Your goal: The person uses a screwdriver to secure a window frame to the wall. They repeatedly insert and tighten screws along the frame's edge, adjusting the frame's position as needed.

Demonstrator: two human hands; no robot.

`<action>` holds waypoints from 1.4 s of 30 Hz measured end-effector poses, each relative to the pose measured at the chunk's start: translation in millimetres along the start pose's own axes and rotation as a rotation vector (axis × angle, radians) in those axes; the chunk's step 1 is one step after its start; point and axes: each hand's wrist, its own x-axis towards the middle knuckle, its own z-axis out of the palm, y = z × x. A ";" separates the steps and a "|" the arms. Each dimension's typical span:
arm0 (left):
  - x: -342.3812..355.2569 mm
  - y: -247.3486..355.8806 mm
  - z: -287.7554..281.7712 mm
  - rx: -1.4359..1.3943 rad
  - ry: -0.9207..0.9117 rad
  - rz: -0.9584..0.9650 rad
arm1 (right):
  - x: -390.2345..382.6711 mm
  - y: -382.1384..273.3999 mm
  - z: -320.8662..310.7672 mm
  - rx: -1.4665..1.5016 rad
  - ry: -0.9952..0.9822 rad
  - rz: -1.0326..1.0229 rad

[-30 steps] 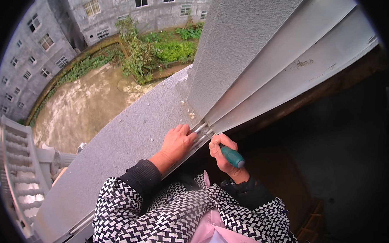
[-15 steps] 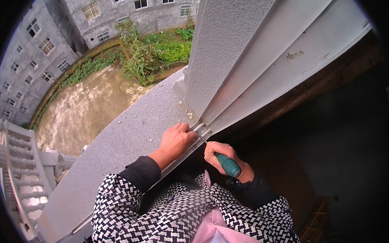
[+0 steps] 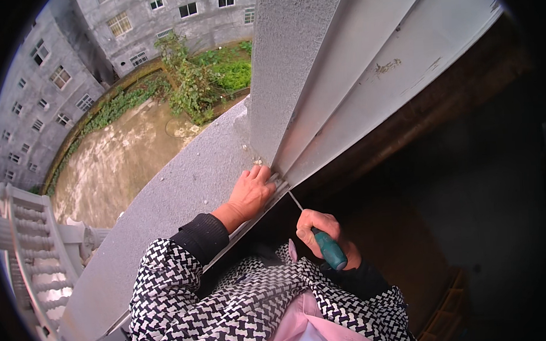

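At the corner of the window frame (image 3: pixel 337 116), my left hand (image 3: pixel 252 191) rests on the metal track (image 3: pixel 280 183) with its fingers curled down. Whatever lies under those fingertips is hidden. My right hand (image 3: pixel 322 228) is closed round the green handle of a screwdriver (image 3: pixel 331 252). Its thin shaft points up and left, and the tip is by the track's inner edge, right of my left hand; whether it touches cannot be made out. Small pale crumbs (image 3: pixel 257 161) lie on the grey sill (image 3: pixel 182 177) by the corner.
Beyond the sill there is a drop to a concrete yard (image 3: pixel 120 153) with green plants (image 3: pixel 190 82) and grey buildings (image 3: pixel 55 70). A white balustrade (image 3: pixel 36 248) stands at the left. The room on the right is dark, with a wooden object (image 3: pixel 443 309) low down.
My right hand has drawn slightly down and right with the screwdriver, so more of its shaft shows. My left hand stays at the track corner. The whole view has shifted a little.
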 end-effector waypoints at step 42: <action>-5.6 4.6 -13.9 0.456 0.010 0.461 | 5.9 5.1 13.0 0.074 0.068 -0.064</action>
